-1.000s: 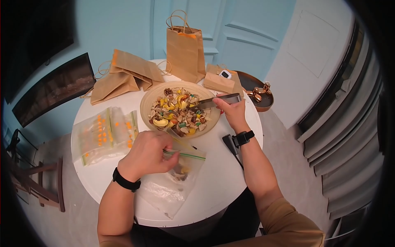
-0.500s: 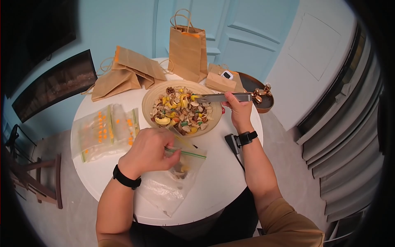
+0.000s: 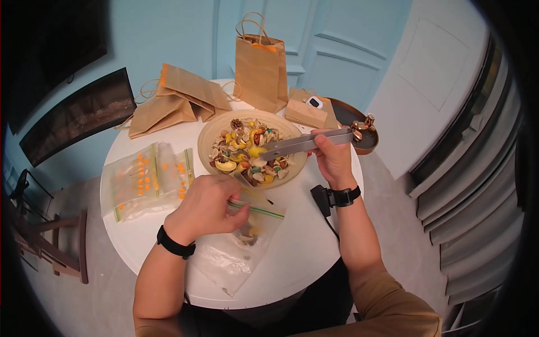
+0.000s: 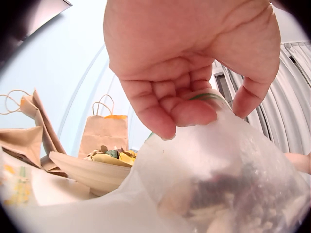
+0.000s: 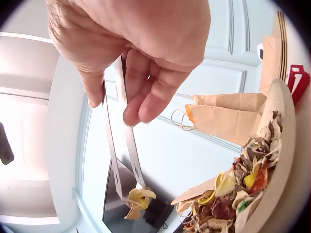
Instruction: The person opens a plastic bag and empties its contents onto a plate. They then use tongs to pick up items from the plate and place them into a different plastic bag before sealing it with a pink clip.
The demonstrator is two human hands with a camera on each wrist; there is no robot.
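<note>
My left hand [image 3: 212, 205] grips the green-striped top edge of a clear zip bag [image 3: 222, 267], which holds some dried pieces [image 4: 218, 194] and lies near the table's front. My right hand [image 3: 334, 160] holds metal tongs [image 3: 306, 145], fingers on one side and thumb on the other. The tong tips pinch a yellow dried piece [image 5: 141, 198], raised over the wide wooden bowl [image 3: 209, 121]. Mixed dried potpourri [image 5: 228, 204] in yellow, brown, green and red fills the bowl. In the head view, the left hand covers part of the bag's mouth.
Clear bags with orange marks [image 3: 140, 182] lie on the left of the white table [image 3: 303, 247]. Behind the bowl are a standing paper bag [image 3: 258, 73], tipped paper bags [image 3: 163, 112] and a small white timer [image 3: 315, 102]. A dark tray [image 3: 368, 147] with copper-coloured objects sits at the right.
My right hand has lifted the tongs up out of the potpourri and brought them slightly nearer, now with a yellow piece at the tips. The left hand keeps its hold on the zip bag.
</note>
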